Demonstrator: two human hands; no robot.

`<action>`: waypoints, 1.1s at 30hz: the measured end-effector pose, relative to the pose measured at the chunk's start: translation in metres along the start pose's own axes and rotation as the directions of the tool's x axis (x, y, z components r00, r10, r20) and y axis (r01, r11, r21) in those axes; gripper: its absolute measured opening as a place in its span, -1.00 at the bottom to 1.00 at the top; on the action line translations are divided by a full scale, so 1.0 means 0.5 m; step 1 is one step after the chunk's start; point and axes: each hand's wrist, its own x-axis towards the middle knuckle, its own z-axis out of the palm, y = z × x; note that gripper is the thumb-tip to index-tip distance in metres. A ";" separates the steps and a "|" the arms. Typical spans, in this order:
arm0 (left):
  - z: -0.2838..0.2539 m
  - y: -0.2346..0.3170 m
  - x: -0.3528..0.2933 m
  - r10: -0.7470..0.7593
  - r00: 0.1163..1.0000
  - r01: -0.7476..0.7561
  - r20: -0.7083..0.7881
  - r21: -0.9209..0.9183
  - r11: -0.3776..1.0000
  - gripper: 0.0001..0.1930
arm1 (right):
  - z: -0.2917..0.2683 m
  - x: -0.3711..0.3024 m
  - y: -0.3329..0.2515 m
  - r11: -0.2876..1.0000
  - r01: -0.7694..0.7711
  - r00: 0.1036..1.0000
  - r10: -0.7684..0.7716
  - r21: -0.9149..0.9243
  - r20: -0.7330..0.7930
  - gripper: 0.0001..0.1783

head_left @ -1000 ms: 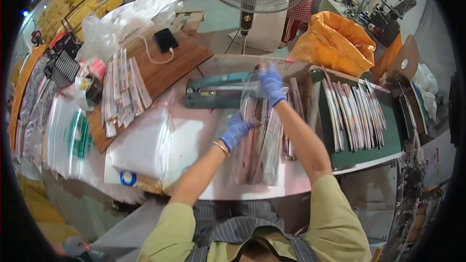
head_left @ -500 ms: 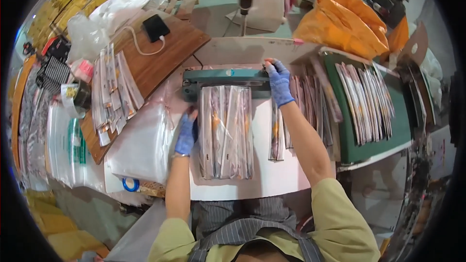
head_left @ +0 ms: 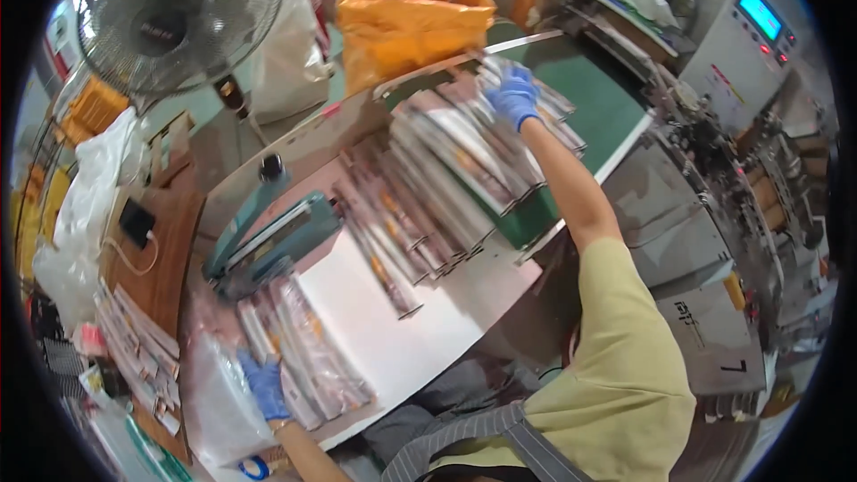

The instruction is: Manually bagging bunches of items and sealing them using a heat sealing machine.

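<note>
My left hand (head_left: 263,388), in a blue glove, rests with its fingers stretched out against the left side of a clear bag filled with slim printed packets (head_left: 308,348). At the far right my right hand (head_left: 513,98), gloved too, has its fingers curled over the top ends of a row of slim packets (head_left: 469,152) on the green board; its fingertips are partly blurred. Just beyond the filled bag stands a teal hand-lever bag sealer (head_left: 286,236) with its arm raised. A pile of clear plastic bags (head_left: 219,402) lies beside my left hand.
More packets (head_left: 384,214) lie on the white table (head_left: 437,312) right of the sealer. A brown board (head_left: 161,232) holds a phone (head_left: 137,221) and loose packets. Behind are an orange sack (head_left: 415,22) and a fan (head_left: 170,18); a machine with a lit screen (head_left: 759,13) stands right.
My view has turned right. My right hand has left the sealer's lever and reached the packets on the green board. The sealer's arm has come up. My left hand stays beside the filled bag.
</note>
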 end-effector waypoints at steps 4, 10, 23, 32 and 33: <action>0.188 0.130 0.008 0.314 0.948 -0.282 -0.055 0.320 0.905 -0.20 | 0.034 -0.024 0.163 0.987 -0.054 0.896 0.116 -0.154 0.429 -0.64; 0.511 0.140 0.108 0.175 0.951 -0.138 0.255 -0.156 0.978 -0.24 | -0.069 -0.142 -0.166 0.987 0.163 0.865 -0.145 0.003 0.480 -0.78; 0.608 0.127 0.071 0.184 0.981 -0.177 0.057 -0.101 0.979 -0.31 | -0.131 0.136 0.578 0.902 -0.350 0.907 0.394 -0.253 0.149 -0.39; 0.566 0.126 0.077 0.184 0.969 -0.151 0.162 -0.197 0.969 -0.30 | -0.107 0.250 0.901 0.696 -0.483 0.822 0.570 -0.532 -0.001 -0.42; 0.554 0.123 0.079 0.220 0.963 -0.192 0.155 -0.176 0.966 -0.31 | -0.105 0.261 0.878 0.678 -0.511 0.781 0.623 -0.529 0.045 -0.48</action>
